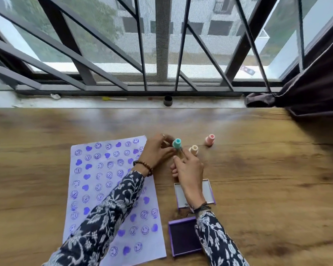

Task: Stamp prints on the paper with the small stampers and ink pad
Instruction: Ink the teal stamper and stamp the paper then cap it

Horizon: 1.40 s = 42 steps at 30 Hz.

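A white paper [96, 181] covered with purple smiley and heart prints lies on the wooden table, partly under my left forearm. Both hands meet just past its top right corner. My left hand [155, 152] and my right hand [188, 168] hold a small teal stamper [176, 144] between their fingertips, above the table. A cream stamper [193, 150] stands right beside my right fingers, and a pink stamper [210, 139] stands farther right. The open purple ink pad [183, 237] lies near my right forearm, its lid [208, 189] just beyond it, partly hidden by my wrist.
The wooden table [267, 179] ends at a white window sill [123, 102] with a small dark cap [168, 100] and a yellow-tipped stick [113, 98] on it. Metal window bars rise behind. A dark curtain [315, 89] hangs at the far right.
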{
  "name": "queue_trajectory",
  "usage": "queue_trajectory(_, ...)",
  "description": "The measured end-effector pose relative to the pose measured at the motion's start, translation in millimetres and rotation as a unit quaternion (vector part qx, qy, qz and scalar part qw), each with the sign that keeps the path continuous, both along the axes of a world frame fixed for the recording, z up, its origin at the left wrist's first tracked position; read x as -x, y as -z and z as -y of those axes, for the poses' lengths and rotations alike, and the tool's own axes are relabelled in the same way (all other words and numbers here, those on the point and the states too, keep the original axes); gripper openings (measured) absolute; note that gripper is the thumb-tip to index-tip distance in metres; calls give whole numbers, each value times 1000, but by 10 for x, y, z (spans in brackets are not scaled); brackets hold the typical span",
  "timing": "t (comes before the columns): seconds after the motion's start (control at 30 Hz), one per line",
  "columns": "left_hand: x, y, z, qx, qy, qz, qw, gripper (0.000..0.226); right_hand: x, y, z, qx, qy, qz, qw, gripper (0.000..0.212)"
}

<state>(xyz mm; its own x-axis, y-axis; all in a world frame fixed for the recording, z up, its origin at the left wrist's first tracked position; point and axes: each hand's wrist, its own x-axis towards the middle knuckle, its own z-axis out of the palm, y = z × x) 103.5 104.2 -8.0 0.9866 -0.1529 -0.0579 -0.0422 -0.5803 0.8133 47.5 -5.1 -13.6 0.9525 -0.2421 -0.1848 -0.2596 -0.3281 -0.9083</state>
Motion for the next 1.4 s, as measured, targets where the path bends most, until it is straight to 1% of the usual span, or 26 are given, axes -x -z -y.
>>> queue_trajectory(0.03, 45, -15, -15, 24, -7, -5, 1000, 26, 34, -36, 3, -18, 2, 5, 1000, 23)
queue_trajectory(0.1, 170, -61, -47, 100, -24, -26, 994, 25, 128, -131, 16, -68, 10, 7, 998, 33)
queue_trajectory(0.17, 337, -132, -60, 200, -43, -62, 977, 23, 246, -238, 41, -122, 12, 7, 992, 35)
queue_trajectory(0.23, 530, -202, -51, 285, -58, -87, 953, 26, 391, -352, 81, -154, 0, 9, 988, 35)
queue_trajectory(0.27, 633, -236, -41, 312, -64, -90, 944, 28, 471, -410, 106, -160, -7, 8, 987, 35)
queue_trajectory(0.33, 849, -300, -19, 334, -71, -90, 935, 29, 647, -497, 172, -166, -17, 5, 986, 30)
queue_trajectory(0.43, 1174, -360, 2, 323, -65, -92, 940, 30, 917, -578, 290, -187, -17, 13, 982, 19)
queue_trajectory(0.53, 1462, -418, 23, 317, -43, -93, 943, 28, 1151, -611, 407, -227, -51, 23, 972, 22)
queue_trajectory(0.6, 1605, -442, 46, 325, -37, -88, 941, 29, 1266, -611, 471, -237, -75, 26, 968, 21)
queue_trajectory(0.73, 1811, -460, 116, 319, -48, -72, 944, 33, 1425, -584, 540, -215, -85, 39, 972, 11)
queue_trajectory(0.8, 1878, -452, 154, 293, -40, -54, 954, 39, 1459, -587, 541, -250, -67, 32, 965, 19)
queue_trajectory(0.87, 1928, -449, 181, 251, -28, -26, 967, 43, 1475, -585, 549, -340, -15, 2, 940, 20)
queue_trajectory(0.93, 1964, -432, 178, 230, -25, -10, 973, 43, 1519, -576, 594, -434, 42, -47, 899, 19)
queue_trajectory(1.0, 1988, -395, 155, 220, -27, -15, 975, 40, 1583, -557, 668, -503, 78, -86, 857, 19)
queue_trajectory(1.07, 2009, -346, 133, 207, -28, -33, 977, 39, 1646, -532, 743, -548, 96, -111, 823, 17)
queue_trajectory(1.13, 2027, -285, 114, 198, -30, -55, 978, 37, 1689, -479, 816, -564, 116, -129, 808, 17)
queue_trajectory(1.2, 2033, -219, 100, 194, -29, -81, 977, 35, 1728, -426, 865, -552, 127, -132, 813, 17)
queue_trajectory(1.23, 2033, -186, 97, 192, -28, -94, 976, 35, 1748, -393, 880, -531, 126, -130, 828, 17)
queue_trajectory(1.27, 2032, -154, 96, 187, -26, -105, 976, 36, 1764, -361, 884, -494, 122, -124, 852, 16)
queue_trajectory(1.33, 2026, -98, 103, 174, -27, -120, 977, 36, 1791, -309, 876, -377, 104, -97, 915, 14)
queue_trajectory(1.37, 2025, -77, 109, 172, -29, -126, 977, 36, 1799, -292, 865, -297, 95, -78, 947, 15)
queue_trajectory(1.4, 2020, -64, 114, 173, -33, -131, 976, 35, 1803, -278, 855, -195, 86, -58, 975, 16)
